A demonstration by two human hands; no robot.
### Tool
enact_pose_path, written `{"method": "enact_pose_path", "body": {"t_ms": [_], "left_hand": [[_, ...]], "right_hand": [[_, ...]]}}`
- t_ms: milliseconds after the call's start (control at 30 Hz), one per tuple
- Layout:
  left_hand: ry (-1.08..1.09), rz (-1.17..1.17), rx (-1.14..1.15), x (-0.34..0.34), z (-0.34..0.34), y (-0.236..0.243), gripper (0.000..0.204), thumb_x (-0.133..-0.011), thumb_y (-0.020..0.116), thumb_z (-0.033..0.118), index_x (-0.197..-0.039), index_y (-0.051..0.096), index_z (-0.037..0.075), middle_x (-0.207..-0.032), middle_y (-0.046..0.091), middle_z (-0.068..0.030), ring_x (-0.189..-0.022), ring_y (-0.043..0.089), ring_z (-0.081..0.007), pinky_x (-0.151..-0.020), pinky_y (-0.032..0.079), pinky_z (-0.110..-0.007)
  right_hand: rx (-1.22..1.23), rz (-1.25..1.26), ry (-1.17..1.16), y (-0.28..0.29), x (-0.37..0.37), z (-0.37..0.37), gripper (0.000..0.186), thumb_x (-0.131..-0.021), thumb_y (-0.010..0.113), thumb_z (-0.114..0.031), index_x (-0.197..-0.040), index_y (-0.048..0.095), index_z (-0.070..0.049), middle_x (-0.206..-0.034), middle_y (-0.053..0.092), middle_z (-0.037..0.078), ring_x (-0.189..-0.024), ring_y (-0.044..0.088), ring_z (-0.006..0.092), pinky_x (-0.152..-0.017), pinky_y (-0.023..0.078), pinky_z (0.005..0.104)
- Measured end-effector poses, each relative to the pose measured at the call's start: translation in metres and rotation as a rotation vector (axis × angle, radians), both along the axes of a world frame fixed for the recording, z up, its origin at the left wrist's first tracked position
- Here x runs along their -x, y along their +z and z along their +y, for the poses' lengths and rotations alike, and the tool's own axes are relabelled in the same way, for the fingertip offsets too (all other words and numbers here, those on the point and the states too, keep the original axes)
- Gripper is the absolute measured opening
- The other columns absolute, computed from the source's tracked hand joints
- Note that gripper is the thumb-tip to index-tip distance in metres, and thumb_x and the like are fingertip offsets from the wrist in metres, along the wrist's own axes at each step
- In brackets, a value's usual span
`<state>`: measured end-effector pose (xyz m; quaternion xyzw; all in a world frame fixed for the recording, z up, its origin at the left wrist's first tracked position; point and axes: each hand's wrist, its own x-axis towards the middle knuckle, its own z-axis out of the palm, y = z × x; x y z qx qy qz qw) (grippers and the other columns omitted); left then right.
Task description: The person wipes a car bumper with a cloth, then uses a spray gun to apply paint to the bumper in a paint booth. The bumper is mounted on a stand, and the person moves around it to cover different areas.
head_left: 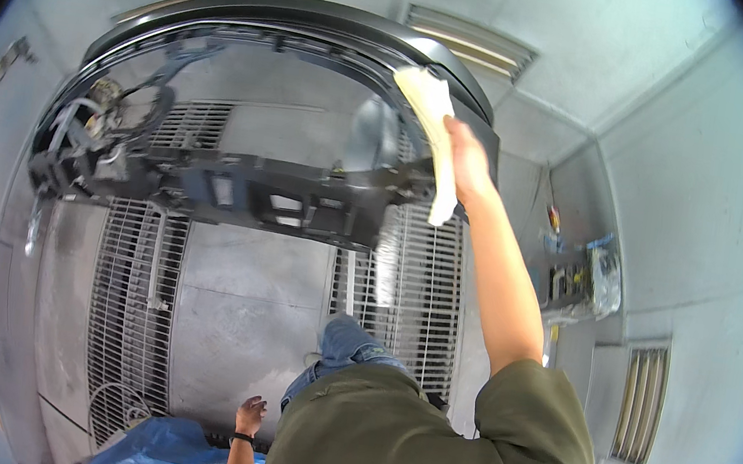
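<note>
Right grip out at arm's length, grasping a pale cloth; most of the cloth hangs just left of the fingers, its top end reaching above them and its lower end dangling below. Black bumper shell lies mainly left of that grip, its right end behind cloth and hand; whether the cloth presses on it, cannot tell. Left grip released, fingers loosely curled on nothing, well below and left of the right one; blue plastic sheet to its lower left. Floor grating below the right grip. Handling, my judgement: gather the loose lower end into the palm so it cannot snag on the shell's inner ribs and edges; lay the cloth flat under spread fingers, light even pressure, following the curve in long overlapping passes. Wiring at the far left of the right grip deserves a wide berth. Better to step closer than overreach; a free left grip could steady the shell.
</note>
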<state>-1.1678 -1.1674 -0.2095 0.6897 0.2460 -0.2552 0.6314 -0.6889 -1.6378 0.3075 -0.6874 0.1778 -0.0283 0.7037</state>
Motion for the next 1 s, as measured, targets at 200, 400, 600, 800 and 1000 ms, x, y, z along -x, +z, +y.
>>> {"method": "enact_pose_path", "body": {"t_ms": [200,400,600,800,1000], "left_hand": [[-0.209,-0.115,-0.347,-0.035,-0.003,0.029,0.026,-0.088,0.058,0.009,-0.111,0.071,0.009,-0.117,0.07,-0.0159,-0.105,0.069,-0.0294,-0.086,0.057,-0.041],[0.245,-0.224,-0.041,-0.154,0.035,0.194,0.048,-0.101,0.058,0.033,-0.134,0.056,-0.002,-0.132,0.065,-0.0169,-0.12,0.063,-0.0275,-0.101,0.049,-0.037],[0.724,-0.996,0.977,-0.202,0.132,0.363,0.069,-0.101,0.059,0.036,-0.153,0.034,-0.001,-0.157,0.038,-0.0149,-0.141,0.041,-0.0281,-0.115,0.034,-0.04],[1.05,-0.713,0.462,-0.175,0.255,0.417,0.045,-0.089,0.076,0.011,-0.13,0.06,-0.001,-0.125,0.066,-0.0058,-0.113,0.061,-0.0132,-0.096,0.05,-0.031],[1.306,-0.684,0.354,-0.121,0.415,0.388,0.031,-0.089,0.077,0.012,-0.115,0.07,-0.002,-0.108,0.073,-0.0074,-0.094,0.069,-0.0126,-0.085,0.055,-0.029]], "right_hand": [[-0.875,-0.44,0.52,0.078,0.058,0.163,0.037,-0.103,0.047,-0.03,-0.117,0.064,-0.001,-0.105,0.072,0.011,-0.092,0.071,0.0228,-0.082,0.059,0.0349],[-1.367,-0.012,0.901,0.031,0.075,0.334,0.048,-0.104,0.042,-0.036,-0.129,0.058,0.002,-0.12,0.068,0.017,-0.102,0.07,0.0279,-0.091,0.057,0.0399],[-1.422,0.949,1.114,-0.015,0.093,0.499,0.058,-0.103,0.041,-0.039,-0.142,0.049,0.004,-0.134,0.061,0.022,-0.115,0.066,0.032,-0.1,0.052,0.0423],[-0.714,0.854,1.432,-0.038,0.121,0.656,0.053,-0.102,0.043,-0.031,-0.138,0.049,0.007,-0.129,0.062,0.02,-0.111,0.065,0.0271,-0.097,0.051,0.0377],[-0.387,0.586,1.744,-0.076,0.143,0.844,0.045,-0.106,0.041,-0.023,-0.136,0.05,0.01,-0.129,0.062,0.018,-0.115,0.062,0.0227,-0.099,0.048,0.0342]]}}
